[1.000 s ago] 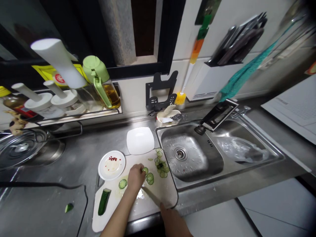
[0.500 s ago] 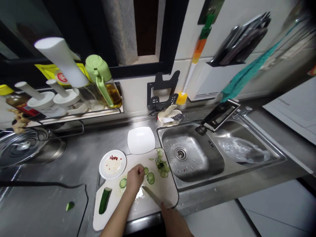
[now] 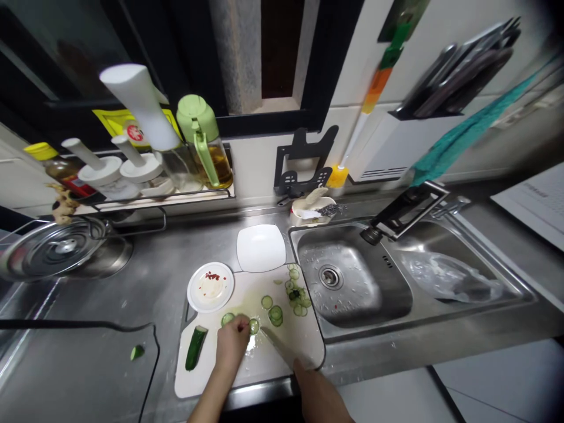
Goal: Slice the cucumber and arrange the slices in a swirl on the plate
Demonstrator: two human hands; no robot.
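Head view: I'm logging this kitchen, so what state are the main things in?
Cutting board, wet
Cucumber piece, cut at one end
Cucumber slices, some overlapping
Knife, gripped in right hand
Left hand, fingers curled; hold unclear
Round plate, holding red bits
Sink, wet
Plastic bag, crumpled
Oil bottle, part full

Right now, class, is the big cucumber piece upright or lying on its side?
On its side: the cucumber lies flat on the board, its pale cut end toward the round plate.
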